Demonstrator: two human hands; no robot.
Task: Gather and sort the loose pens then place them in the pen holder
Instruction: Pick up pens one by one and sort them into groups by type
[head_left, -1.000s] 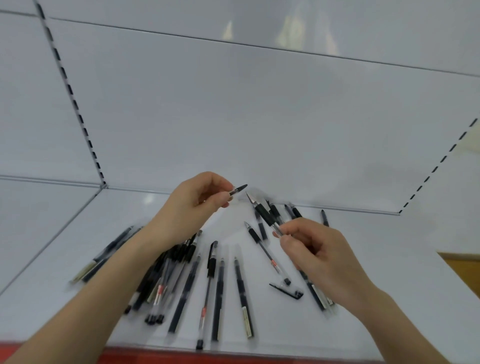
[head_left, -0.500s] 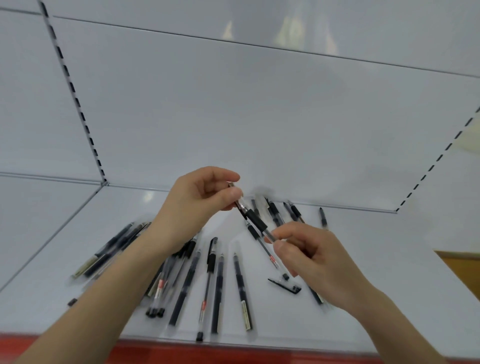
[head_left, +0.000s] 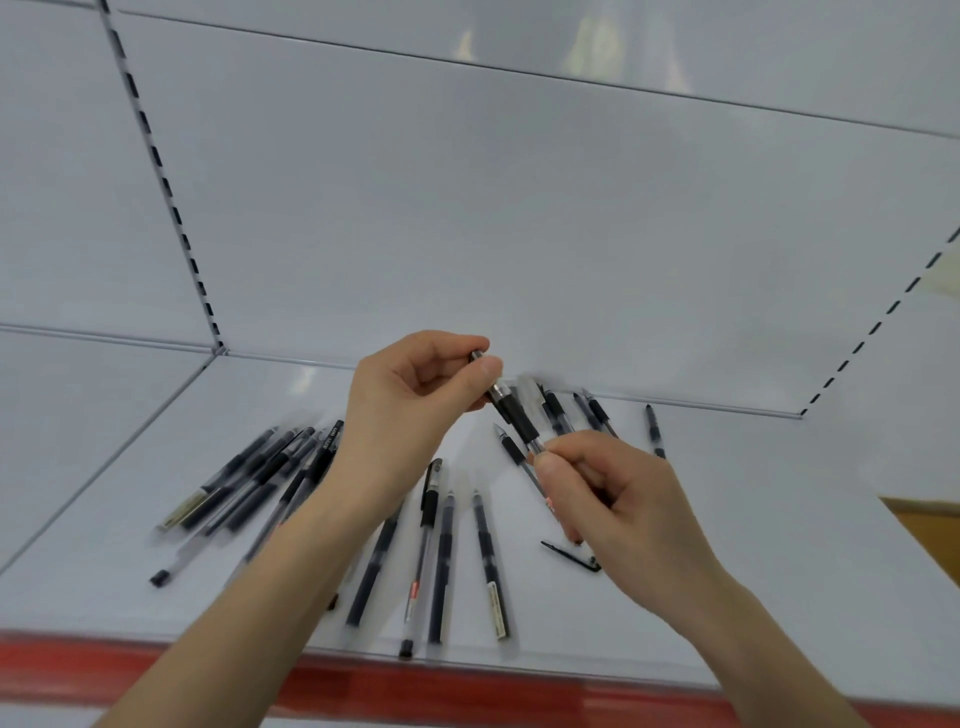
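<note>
Head view: I see both hands pinching one slim clear-barrelled pen (head_left: 519, 423) with black rubber grip above the glossy white shelf (head_left: 753, 519), left hand (head_left: 410, 410) on its cap end, right hand (head_left: 618, 499) lower, loose pens (head_left: 441, 551) scattered beneath.

The loose pens (head_left: 441, 566) are black and clear, two with red bands (on the barrels). The shelf (head_left: 727, 519) is white, its front edge (head_left: 467, 691) red, and black dashed slot strips (head_left: 166, 187) mark the white back panel (head_left: 519, 208).
</note>
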